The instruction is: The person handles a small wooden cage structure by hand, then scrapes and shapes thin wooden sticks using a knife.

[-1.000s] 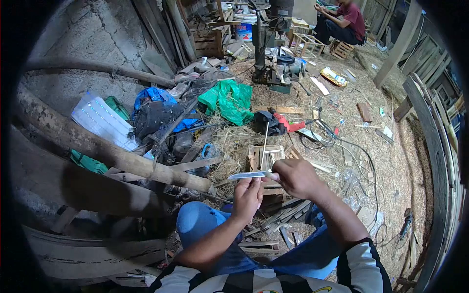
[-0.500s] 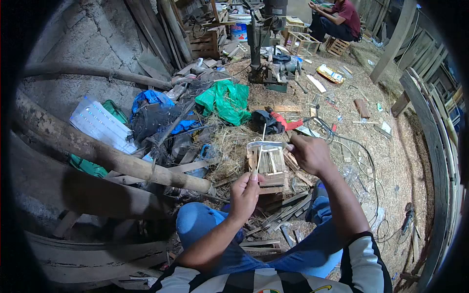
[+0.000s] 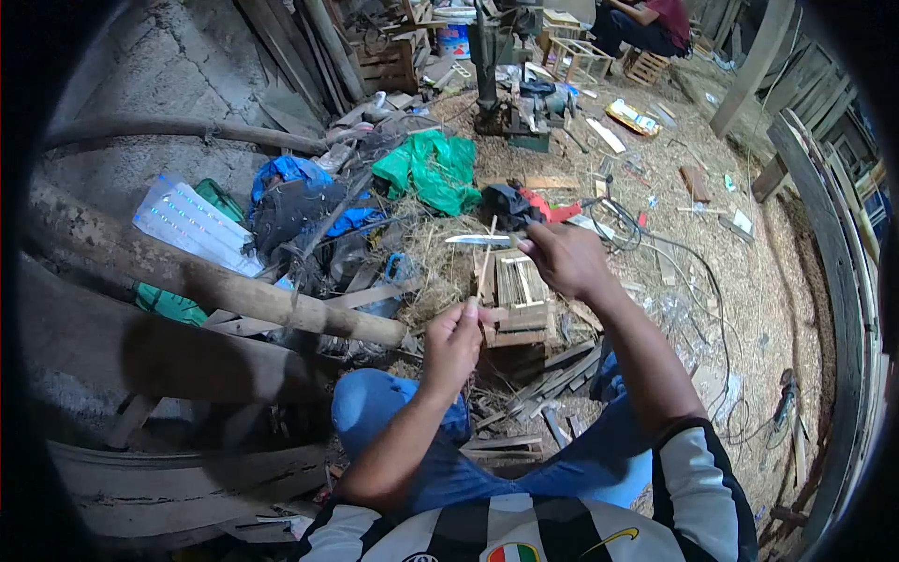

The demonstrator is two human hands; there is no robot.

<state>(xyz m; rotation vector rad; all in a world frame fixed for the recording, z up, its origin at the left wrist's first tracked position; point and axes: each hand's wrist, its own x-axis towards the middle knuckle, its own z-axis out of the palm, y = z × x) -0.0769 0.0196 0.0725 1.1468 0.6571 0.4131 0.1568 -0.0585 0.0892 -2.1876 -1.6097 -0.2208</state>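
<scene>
My left hand [image 3: 454, 342] is closed round the lower end of a thin wooden stick [image 3: 485, 272], which points up and away from me. My right hand [image 3: 568, 259] grips a knife [image 3: 479, 240] by its handle, with the blade pointing left across the upper part of the stick. Below the blade, a small stack of wooden slats [image 3: 521, 283] lies on the floor beyond my knees. Whether the blade touches the stick is hard to tell.
A green plastic bag [image 3: 431, 173] and a red power tool [image 3: 552, 210] with a cable lie ahead. A bamboo pole [image 3: 215, 290] crosses the left side. At the top right, a person [image 3: 646, 23] sits on a wooden crate. Wood scraps [image 3: 562, 384] lie near my knees.
The knife has moved from near my left hand out along the stick, away from me. My left hand has shifted slightly left and down, and the stick now tilts differently.
</scene>
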